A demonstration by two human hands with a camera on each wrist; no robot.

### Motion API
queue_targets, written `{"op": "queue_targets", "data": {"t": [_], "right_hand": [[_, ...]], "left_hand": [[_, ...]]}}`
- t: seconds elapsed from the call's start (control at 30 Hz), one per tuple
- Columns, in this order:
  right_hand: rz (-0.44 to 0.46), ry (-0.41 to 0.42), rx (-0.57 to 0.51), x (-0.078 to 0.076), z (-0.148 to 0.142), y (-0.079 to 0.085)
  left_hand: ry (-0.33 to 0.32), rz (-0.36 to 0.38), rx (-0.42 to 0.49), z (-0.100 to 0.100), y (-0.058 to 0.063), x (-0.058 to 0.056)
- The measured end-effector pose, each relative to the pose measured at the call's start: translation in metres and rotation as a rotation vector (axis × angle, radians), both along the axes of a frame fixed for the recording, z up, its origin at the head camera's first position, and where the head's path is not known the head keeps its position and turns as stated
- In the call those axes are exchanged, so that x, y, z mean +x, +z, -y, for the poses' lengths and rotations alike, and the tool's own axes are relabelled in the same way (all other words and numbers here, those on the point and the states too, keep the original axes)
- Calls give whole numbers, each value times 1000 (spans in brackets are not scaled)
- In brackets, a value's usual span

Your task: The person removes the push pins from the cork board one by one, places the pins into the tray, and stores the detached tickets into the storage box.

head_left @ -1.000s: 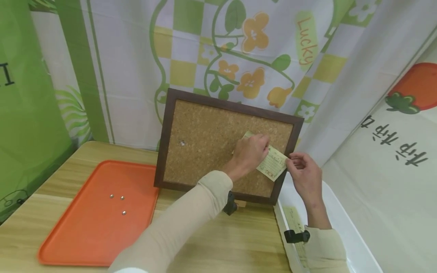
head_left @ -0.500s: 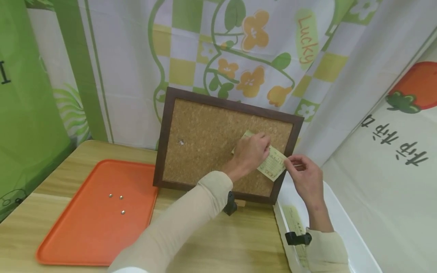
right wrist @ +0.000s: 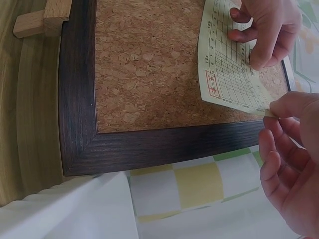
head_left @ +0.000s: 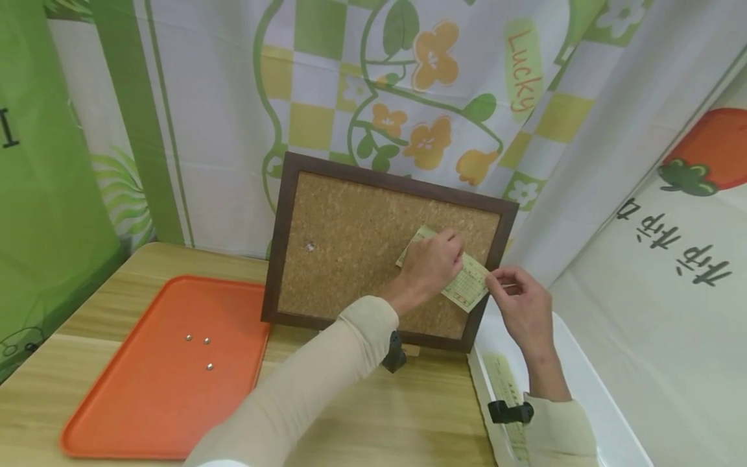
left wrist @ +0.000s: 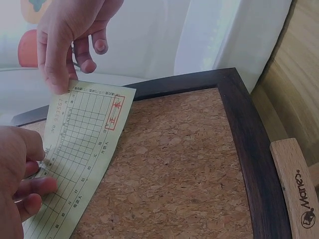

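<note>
A pale green printed receipt [left wrist: 84,142] lies slanted over the right half of the framed cork board [head_left: 350,240], which leans upright against the curtain. My right hand [head_left: 522,311] pinches the receipt's lower right corner between thumb and fingertips, near the frame's right edge. My left hand [head_left: 428,263] presses on the middle of the receipt with its other fingers bent; whether something small sits under the pressing tip is hidden. Toward the board's left side is a small shiny spot [head_left: 310,246], too small to identify.
An orange tray [head_left: 146,389] on the left of the wooden table [head_left: 373,415] bears 3 small silver tacks [head_left: 207,340]. A white bin [head_left: 589,370] on the right contains more green slips [head_left: 502,379]. Wooden support pieces [right wrist: 42,20] show by the board's bottom edge.
Almost nothing differs. The right hand has lowered very slightly with the receipt's corner; the left hand stays pressed at the same place on the receipt.
</note>
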State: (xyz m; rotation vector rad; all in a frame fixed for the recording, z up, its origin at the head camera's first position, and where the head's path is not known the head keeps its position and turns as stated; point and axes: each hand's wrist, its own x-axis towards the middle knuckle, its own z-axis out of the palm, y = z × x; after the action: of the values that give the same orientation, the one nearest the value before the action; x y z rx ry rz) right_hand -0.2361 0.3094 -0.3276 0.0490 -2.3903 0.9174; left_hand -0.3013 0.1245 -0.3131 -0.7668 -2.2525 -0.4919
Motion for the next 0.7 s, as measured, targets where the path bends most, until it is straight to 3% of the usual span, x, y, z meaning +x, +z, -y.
{"op": "queue_targets", "data": {"t": [0.37, 0.7], "right_hand": [[-8, 9, -11, 4, 1, 2], [-54, 50, -24, 8, 1, 2]], "left_hand": [[-100, -19, 74, 10, 1, 4], [-183, 1, 109, 39, -3, 20]]}}
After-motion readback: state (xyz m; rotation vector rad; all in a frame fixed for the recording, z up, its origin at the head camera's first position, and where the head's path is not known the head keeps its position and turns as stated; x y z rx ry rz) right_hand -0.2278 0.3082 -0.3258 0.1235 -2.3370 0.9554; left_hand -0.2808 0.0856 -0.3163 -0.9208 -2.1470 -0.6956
